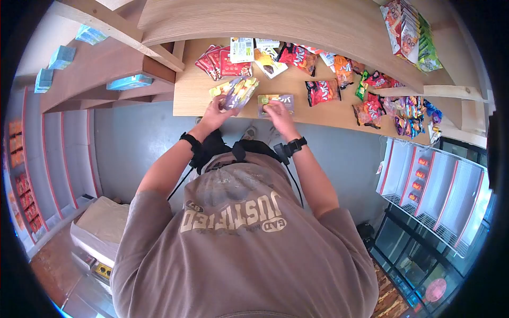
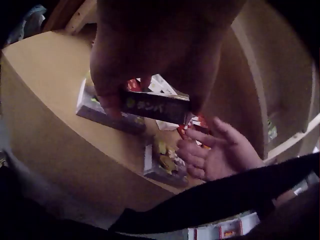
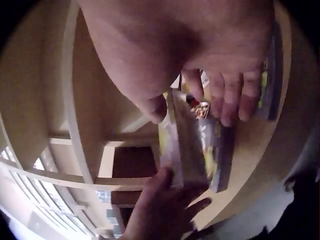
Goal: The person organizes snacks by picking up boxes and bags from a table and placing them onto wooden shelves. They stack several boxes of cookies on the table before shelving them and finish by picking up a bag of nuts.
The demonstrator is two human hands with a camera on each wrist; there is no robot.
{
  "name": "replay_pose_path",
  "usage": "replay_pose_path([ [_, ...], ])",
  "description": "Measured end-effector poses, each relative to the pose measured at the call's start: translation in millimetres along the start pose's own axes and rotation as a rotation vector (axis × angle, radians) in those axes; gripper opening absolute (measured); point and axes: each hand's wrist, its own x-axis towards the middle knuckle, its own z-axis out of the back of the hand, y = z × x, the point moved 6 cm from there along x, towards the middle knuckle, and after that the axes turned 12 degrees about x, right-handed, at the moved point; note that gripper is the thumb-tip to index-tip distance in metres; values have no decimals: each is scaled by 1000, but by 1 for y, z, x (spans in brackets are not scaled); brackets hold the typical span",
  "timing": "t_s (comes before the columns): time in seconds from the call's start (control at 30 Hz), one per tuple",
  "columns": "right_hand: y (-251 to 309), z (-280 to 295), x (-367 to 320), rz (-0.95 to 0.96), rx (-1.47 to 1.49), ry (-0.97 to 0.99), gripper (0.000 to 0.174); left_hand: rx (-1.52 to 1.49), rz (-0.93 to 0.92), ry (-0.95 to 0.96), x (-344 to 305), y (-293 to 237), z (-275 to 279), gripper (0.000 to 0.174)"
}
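My left hand point(image 1: 216, 114) grips a thin purple-and-yellow box point(image 1: 243, 95), raised and tilted over the wooden table. In the left wrist view the dark side of this held box point(image 2: 157, 106) shows pale lettering. Behind it, a similar box point(image 2: 105, 112) lies on the table near the edge. Another purple box point(image 1: 275, 100) lies flat in front of my right hand point(image 1: 281, 117), whose fingers overlap it in the head view. Seen from the left wrist, the right hand point(image 2: 225, 155) has its fingers extended and slightly bent beside that box, with nothing held.
Red pouches point(image 1: 236, 64), a white-and-yellow box point(image 1: 270, 62) and colourful snack bags point(image 1: 322, 93) lie along the table point(image 1: 191, 95). A curved wooden shelf point(image 1: 265, 21) overhangs the back. White shelving racks stand left and right, and a bed-like padded block point(image 1: 103, 228) sits lower left.
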Motion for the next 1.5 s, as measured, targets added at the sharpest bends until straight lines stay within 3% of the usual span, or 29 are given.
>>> replay_pose_path([
  [0.03, 13, -14, -4, 1, 3, -1, 48, 3, -1, 1, 0, -3, -4, 81],
  [0.1, 19, -46, -9, -137, 182, 161, 54, 138, -202, -13, -6, -21, -11, 83],
  [0.13, 14, -53, -4, -134, 183, 164, 54, 312, -340, -111, -14, -34, -14, 77],
  [0.2, 18, -52, 7, 88, 187, 12, 52, 396, -415, -106, -28, -58, -14, 75],
  [0.27, 30, -47, 9, 115, 197, -10, 49, 500, -621, -152, -36, -76, -13, 72],
  [0.3, 38, -41, 10, 141, 208, -38, 47, 501, -621, -155, -35, -75, -11, 72],
  [0.37, 41, -29, 16, 121, 232, 43, 47, 193, -368, -46, -20, -61, -5, 63],
  [0.43, 60, -30, 3, 78, 85, 198, 46, 20, -354, -103, -10, -61, 4, 63],
  [0.5, 67, -26, -3, 79, 117, 242, 49, -154, -333, -158, -7, -65, 14, 63],
  [0.57, 64, -31, -8, 25, -159, 442, 54, -240, -248, 1, -4, -67, 15, 64],
  [0.63, 57, -28, -4, 27, -177, 451, 59, -202, -250, 99, 0, -65, 17, 65],
  [0.7, 56, -28, -4, 31, -206, 462, 70, -201, -120, 354, 6, -48, 6, 51],
  [0.73, 58, -20, -5, 24, -142, 411, 72, -199, -123, 355, 7, -43, 4, 51],
  [0.77, 57, -16, -6, 27, -141, 410, 72, -378, -89, 321, 4, -41, 6, 46],
  [0.83, 49, 2, -1, -78, 342, 206, 68, -559, -55, 280, -2, -36, 6, 42],
  [0.9, 42, 6, -7, -98, 256, 239, 64, -710, -1, 335, -15, -41, -1, 38],
  [0.97, 21, 3, -11, -223, 241, 308, 49, -678, -24, 396, -18, -35, -11, 43],
  [1.17, -8, 7, -24, -343, 311, 276, 39, -513, 24, 538, -27, -14, -36, 54],
  [1.33, -33, 35, -19, -376, 362, 274, 32, -396, 125, 606, -24, 8, -32, 42],
  [1.4, -28, 54, -20, -284, 421, 121, 29, -66, 86, 332, -2, 33, -13, 42],
  [1.43, -27, 59, -21, -285, 421, 119, 29, -67, 87, 334, 2, 42, -11, 42],
  [1.5, -24, 76, -23, -248, 397, 20, 30, 570, -134, -182, 9, 32, 23, 52],
])
